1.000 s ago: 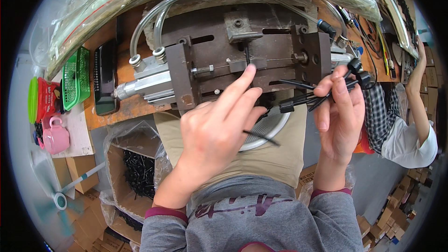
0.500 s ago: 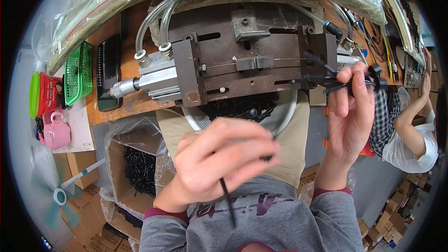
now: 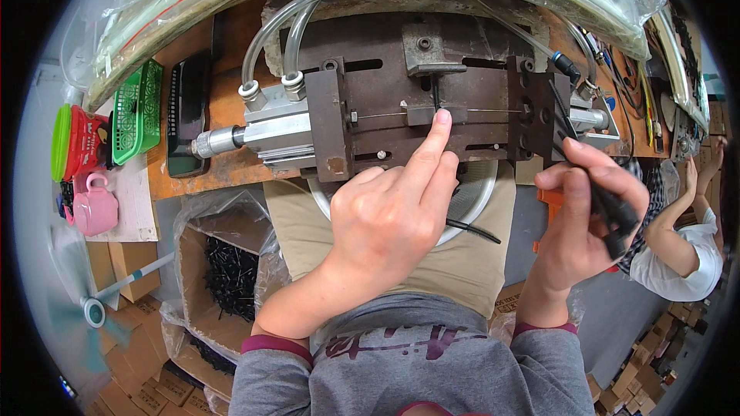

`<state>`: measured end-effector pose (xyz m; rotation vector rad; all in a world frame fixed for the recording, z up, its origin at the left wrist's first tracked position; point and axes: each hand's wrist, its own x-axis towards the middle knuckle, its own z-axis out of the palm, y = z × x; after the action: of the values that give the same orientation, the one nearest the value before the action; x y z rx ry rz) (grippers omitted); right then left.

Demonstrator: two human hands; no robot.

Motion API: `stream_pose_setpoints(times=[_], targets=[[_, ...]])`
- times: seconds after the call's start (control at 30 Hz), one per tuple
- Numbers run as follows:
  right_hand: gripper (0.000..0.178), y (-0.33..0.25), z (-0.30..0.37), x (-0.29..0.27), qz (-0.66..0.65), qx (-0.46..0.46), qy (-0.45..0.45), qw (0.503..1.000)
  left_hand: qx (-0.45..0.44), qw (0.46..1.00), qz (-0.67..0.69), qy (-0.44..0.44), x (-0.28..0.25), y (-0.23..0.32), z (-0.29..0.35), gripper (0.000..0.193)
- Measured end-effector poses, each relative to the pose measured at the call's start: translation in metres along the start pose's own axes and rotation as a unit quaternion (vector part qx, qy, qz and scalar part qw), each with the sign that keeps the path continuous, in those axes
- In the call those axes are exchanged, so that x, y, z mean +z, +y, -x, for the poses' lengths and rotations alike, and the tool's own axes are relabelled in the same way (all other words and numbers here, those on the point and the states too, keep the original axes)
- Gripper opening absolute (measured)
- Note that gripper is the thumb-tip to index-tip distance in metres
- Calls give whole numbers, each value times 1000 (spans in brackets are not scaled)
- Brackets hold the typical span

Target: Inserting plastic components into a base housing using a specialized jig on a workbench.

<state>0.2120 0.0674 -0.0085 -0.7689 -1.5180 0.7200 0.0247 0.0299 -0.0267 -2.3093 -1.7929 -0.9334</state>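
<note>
Touching a black rod (image 3: 436,92) by fingertip (image 3: 442,118), left hand (image 3: 389,216) curled round a black stem (image 3: 476,233), right hand (image 3: 572,250) pinching black parts (image 3: 614,214).

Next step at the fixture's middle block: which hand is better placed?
Probably the left hand: its index fingertip is at the middle block, while the right hand is off to the right, gripping black pieces.

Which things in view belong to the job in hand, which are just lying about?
Likely in the job:
- fixture, left hand at it
- black strips in right hand
- bowl below

Seemingly just lying about:
- pink mug
- green basket
- black tray
</note>
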Motion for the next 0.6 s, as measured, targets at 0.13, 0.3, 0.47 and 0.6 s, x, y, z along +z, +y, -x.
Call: stream_pose_setpoints(times=[0.13, 0.3, 0.47, 0.6], targets=[[29, 3, 2, -5, 162, -137, -75, 974, -22, 998, 55, 0, 0, -2, 2, 32], [27, 11, 4, 0, 261, -234, -104, 931, -63, 929, 365, 7, -17, 2, 3, 44], [26, 5, 6, 8, 241, -229, -157, 930, -59, 899, 431, -53, -30, 6, 5, 40], [26, 5, 1, 2, 279, -230, -150, 920, -34, 950, 307, 38, -23, 7, 10, 34]])
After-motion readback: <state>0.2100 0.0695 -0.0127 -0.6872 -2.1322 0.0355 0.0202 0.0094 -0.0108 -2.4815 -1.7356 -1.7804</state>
